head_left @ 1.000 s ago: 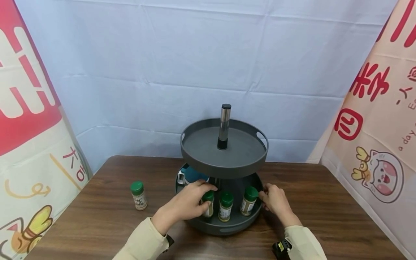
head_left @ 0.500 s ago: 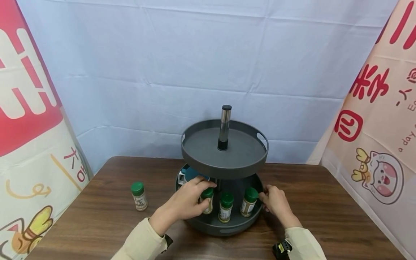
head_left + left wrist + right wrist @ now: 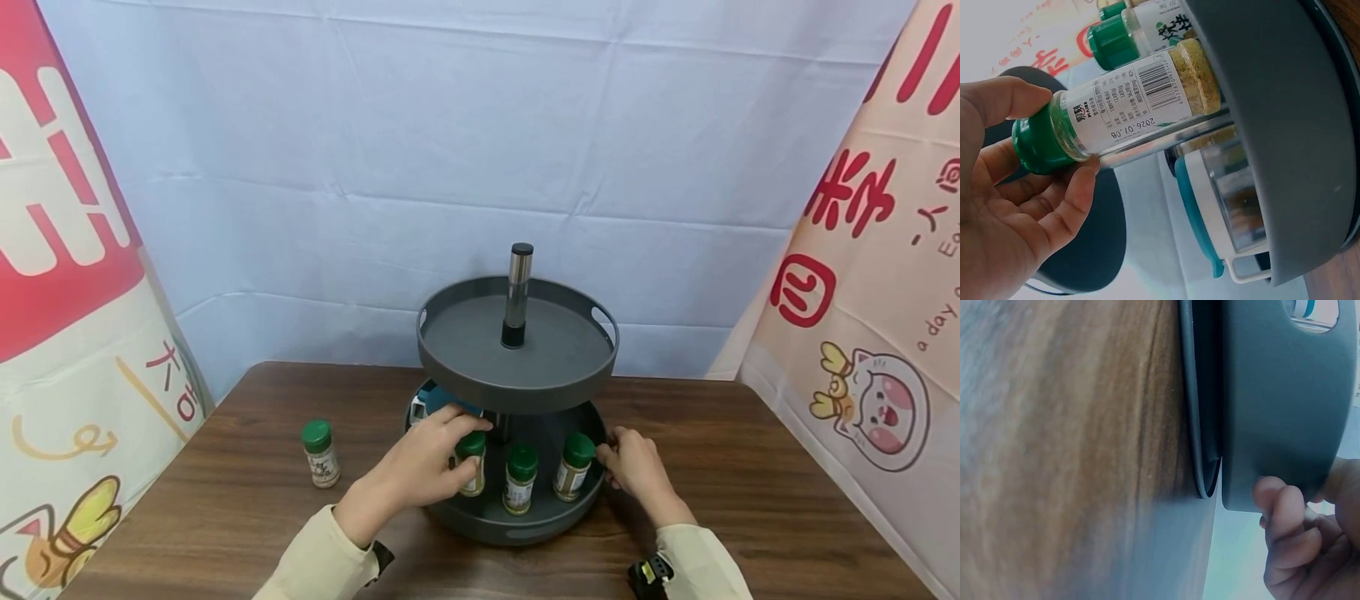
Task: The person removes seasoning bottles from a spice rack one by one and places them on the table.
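My left hand (image 3: 420, 458) pinches the green lid of a spice jar (image 3: 1129, 106) between thumb and fingers. This jar stands at the left front of the lower tray (image 3: 517, 532) of a grey two-tier turntable organizer. My right hand (image 3: 637, 468) holds that tray's right rim, its fingertips (image 3: 1270, 490) on the outer wall and the thumb mostly hidden behind it. Two more green-lidded jars stand in the tray: a middle jar (image 3: 521, 479) and a right jar (image 3: 573, 467). Behind my left hand, a teal-lidded container (image 3: 1229, 200) is partly hidden.
The upper tray (image 3: 517, 367) overhangs the lower one, with a metal post (image 3: 517, 287) rising through it. Another green-lidded spice jar (image 3: 322, 454) stands on the wooden table (image 3: 225, 517) to the left. A pale cloth (image 3: 480, 150) hangs behind.
My left hand and its spice jar have shifted slightly left within the lower tray. The right hand stays on the rim, and the other jars have not visibly moved.
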Motion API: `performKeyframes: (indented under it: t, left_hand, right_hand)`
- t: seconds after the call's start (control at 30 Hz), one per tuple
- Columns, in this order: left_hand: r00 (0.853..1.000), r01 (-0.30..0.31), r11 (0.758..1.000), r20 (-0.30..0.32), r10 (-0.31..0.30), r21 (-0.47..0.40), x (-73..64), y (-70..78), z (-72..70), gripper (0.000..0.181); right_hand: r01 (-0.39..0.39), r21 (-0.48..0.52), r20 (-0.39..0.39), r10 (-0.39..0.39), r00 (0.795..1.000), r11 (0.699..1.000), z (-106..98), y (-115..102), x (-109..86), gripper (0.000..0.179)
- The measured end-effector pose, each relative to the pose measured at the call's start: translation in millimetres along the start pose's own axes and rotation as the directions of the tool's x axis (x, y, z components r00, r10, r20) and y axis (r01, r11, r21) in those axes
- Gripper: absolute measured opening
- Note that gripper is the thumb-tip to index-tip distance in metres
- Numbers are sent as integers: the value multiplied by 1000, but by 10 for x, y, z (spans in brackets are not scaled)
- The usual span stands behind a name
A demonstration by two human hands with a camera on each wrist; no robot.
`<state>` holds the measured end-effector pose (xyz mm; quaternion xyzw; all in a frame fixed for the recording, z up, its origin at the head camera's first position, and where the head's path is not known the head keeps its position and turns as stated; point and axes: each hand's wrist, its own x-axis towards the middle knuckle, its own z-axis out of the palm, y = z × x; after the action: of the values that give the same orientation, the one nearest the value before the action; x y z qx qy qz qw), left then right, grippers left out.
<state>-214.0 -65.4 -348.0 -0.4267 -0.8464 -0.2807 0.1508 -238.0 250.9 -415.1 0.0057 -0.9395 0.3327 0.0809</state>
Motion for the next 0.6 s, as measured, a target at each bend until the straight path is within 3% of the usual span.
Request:
performKeyframes:
  t: [0.43, 0.6]
  left_hand:
    - [994, -4, 1000, -108, 5, 9, -136, -124, -219, 35]
    - [989, 26, 999, -145, -22, 24, -209, -193, -327, 35]
  right_hand:
    - [-1, -5, -1, 1, 1000, 1000, -3, 5, 5, 14]
    - [3, 4, 5, -3, 1000, 1000, -5, 12, 3, 13]
